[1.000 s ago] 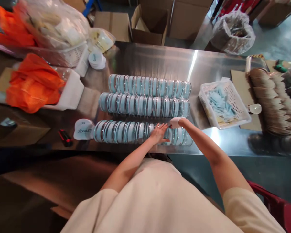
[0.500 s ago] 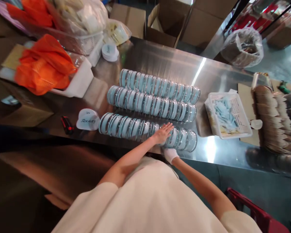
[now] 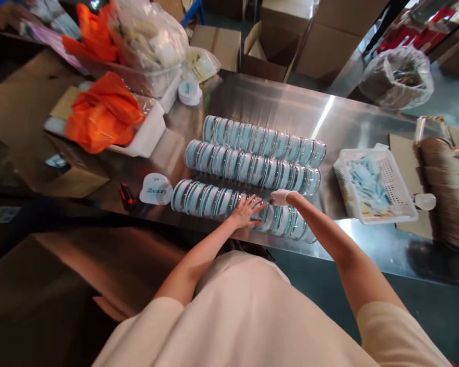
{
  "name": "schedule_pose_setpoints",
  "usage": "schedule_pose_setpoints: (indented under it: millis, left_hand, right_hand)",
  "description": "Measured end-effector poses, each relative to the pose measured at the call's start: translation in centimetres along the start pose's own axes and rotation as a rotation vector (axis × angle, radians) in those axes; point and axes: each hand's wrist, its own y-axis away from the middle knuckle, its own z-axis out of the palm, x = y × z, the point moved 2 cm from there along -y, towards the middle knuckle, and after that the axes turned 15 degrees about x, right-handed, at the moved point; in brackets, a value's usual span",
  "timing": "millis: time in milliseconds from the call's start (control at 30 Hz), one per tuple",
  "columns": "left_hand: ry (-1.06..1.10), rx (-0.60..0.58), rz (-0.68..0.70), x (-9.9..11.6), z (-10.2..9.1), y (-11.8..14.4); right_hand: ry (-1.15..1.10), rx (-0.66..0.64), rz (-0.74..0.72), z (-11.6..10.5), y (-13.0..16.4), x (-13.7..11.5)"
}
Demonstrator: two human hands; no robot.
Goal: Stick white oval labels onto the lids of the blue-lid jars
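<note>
Three long rows of clear, round containers with pale blue-and-white insides lie on their sides on the steel table: a near row (image 3: 202, 199), a middle row (image 3: 233, 163) and a far row (image 3: 248, 136). My left hand (image 3: 247, 211), bare, rests on the middle of the near row with its fingers spread. Just right of it, my right hand (image 3: 281, 198) in a white glove reaches over the same row at its far side. Its fingers are partly hidden and blurred. A white rounded card (image 3: 156, 189) with printed lettering lies at the near row's left end.
A red-and-black cutter (image 3: 127, 197) lies left of the card. White bins with orange mesh (image 3: 103, 113) stand at the left, beside a stack of cards (image 3: 189, 92). A white basket (image 3: 400, 220) of blue packets and stacked brown cardboard pieces (image 3: 443, 188) are at the right.
My right hand has moved from the table's front edge up and over the near row. My left hand has spread its fingers on the row. The camera view has shifted.
</note>
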Motion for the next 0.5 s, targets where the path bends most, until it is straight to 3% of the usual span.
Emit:
schedule_pose_setpoints:
  millis: [500]
  left_hand:
    - [0.061,0.013,-0.025,-0.31,0.34,-0.01]
  right_hand:
    - [-0.044,0.062,-0.051,-0.83,0.11,0.54]
